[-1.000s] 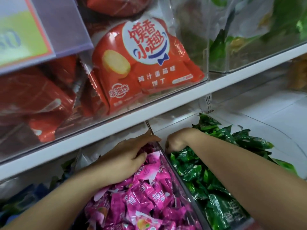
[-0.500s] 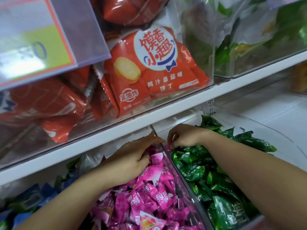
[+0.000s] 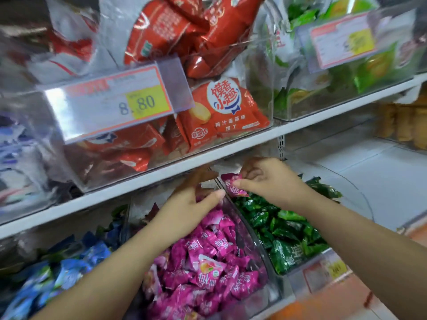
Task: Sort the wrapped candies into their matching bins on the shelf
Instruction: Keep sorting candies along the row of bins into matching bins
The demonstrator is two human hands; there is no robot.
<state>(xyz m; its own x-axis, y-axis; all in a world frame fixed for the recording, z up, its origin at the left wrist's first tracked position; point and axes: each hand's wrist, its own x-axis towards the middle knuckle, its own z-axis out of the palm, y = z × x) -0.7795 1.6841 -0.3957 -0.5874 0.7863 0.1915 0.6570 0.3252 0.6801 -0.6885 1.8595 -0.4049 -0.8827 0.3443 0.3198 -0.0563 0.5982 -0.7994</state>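
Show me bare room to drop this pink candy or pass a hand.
Free: white shelf board right of the clear bin of green candies. Crowded: clear bin heaped with pink candies, left hand in it; right hand pinches the pink wrapped candy above its rim.

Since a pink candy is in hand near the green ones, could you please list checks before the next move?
1. Right hand pinches pink candy: ok.
2. Wrapper matches pink bin: ok.
3. Candy over pink bin: not ok, hovers on the green bin side of the divider.
4. Left hand clear of landing spot: not ok, rests on the pink pile beside the divider.
5. Other strays among green candies: cannot tell, arm hides some.
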